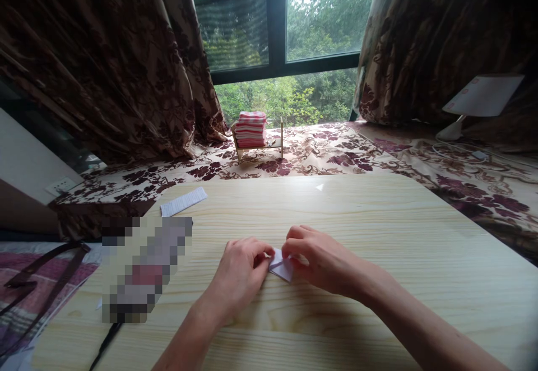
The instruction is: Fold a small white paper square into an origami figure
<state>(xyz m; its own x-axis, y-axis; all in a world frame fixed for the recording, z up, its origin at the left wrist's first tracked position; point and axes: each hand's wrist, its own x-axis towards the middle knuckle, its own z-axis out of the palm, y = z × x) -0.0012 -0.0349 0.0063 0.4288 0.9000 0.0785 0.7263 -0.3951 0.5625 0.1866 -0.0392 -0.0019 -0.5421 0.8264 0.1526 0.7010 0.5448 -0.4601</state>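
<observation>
One paper (283,269), fingers (293,244) hiding edges, forearms (193,329) cropped

Table (357,208) is pale yellow with wavy tan grain, and the paper (282,267) well in from its far edge is plain white. Slip (184,201) by the far left corner: white, faint grey lines. Past the far edge, the cloth's (348,158) cream with maroon and brown florals, towels (251,130) pinky-red and white stripes. Curtains (126,68) are florals too, just way browner.
</observation>
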